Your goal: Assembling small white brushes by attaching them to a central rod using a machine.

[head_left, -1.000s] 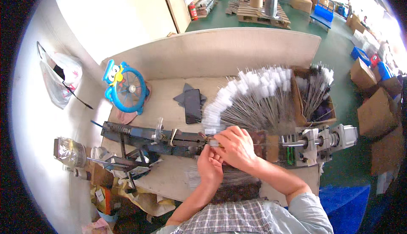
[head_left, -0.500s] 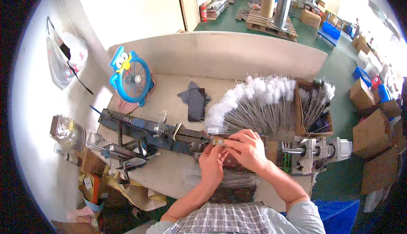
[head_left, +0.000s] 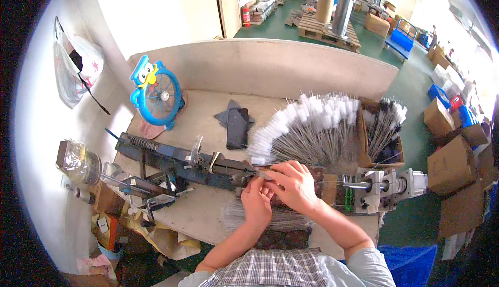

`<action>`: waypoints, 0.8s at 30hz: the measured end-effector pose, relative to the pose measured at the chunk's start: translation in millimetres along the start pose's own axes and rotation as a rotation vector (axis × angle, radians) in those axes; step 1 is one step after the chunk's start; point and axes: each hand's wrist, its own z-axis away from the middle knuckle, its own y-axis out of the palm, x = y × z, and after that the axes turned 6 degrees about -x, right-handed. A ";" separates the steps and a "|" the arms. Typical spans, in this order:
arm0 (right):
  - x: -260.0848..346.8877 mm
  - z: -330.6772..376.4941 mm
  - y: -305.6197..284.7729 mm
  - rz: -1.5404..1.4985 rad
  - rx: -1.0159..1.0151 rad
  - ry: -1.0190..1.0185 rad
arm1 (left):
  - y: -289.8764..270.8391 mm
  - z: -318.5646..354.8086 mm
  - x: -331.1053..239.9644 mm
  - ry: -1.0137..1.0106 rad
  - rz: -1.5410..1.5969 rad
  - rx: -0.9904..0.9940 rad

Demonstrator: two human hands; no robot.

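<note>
Both the left hand (head_left: 256,199) and right hand (head_left: 291,184) pinch closed on a thin grey wire (head_left: 327,183) at the long dark metal winding machine (head_left: 192,163), with the fan of white-tipped wire brushes (head_left: 306,131) lying just beyond for easy reach.

wooden bench (head_left: 208,211) with long machine (head_left: 197,165), brushes (head_left: 306,131), phone (head_left: 237,128)

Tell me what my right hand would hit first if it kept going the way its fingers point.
The right hand points left along the dark machine rail. It would probably meet the left hand or the rail's clamp end right there; depth is hard to judge.
</note>
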 end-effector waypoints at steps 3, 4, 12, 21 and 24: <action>-3.3 4.4 2.9 -0.003 -0.040 0.013 | 3.5 1.6 -0.5 -0.011 0.012 -0.026; -4.0 5.0 3.5 -0.004 -0.041 0.013 | 4.7 2.1 -0.5 -0.010 0.011 -0.026; -4.7 5.6 -1.7 -0.002 -0.024 0.038 | 10.7 7.5 -1.3 0.069 -0.069 0.041; -5.5 6.0 -4.8 0.004 -0.008 0.030 | 6.9 4.4 0.4 0.073 -0.085 0.061; -6.9 6.5 -3.0 -0.008 -0.027 0.027 | 7.7 4.2 0.0 0.052 -0.080 0.066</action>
